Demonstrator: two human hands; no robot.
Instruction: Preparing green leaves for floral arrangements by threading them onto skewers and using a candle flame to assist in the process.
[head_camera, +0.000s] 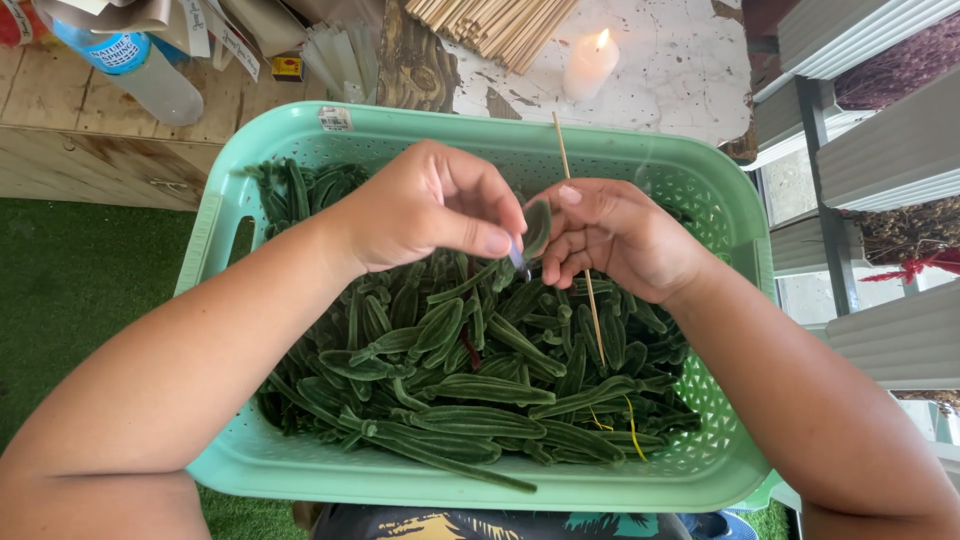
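A mint-green plastic basket rests on my lap, full of dark green velvety artificial leaves. My left hand hovers over the basket, its thumb and forefinger pinching the stem of one green leaf. My right hand is closed around a thin wooden skewer that stands nearly upright, and its fingertips touch the same leaf. Both hands meet above the middle of the basket.
A wooden table stands behind the basket with a lit white candle, a bundle of wooden sticks and a plastic water bottle. Green artificial grass lies at left. White slatted shelving is at right.
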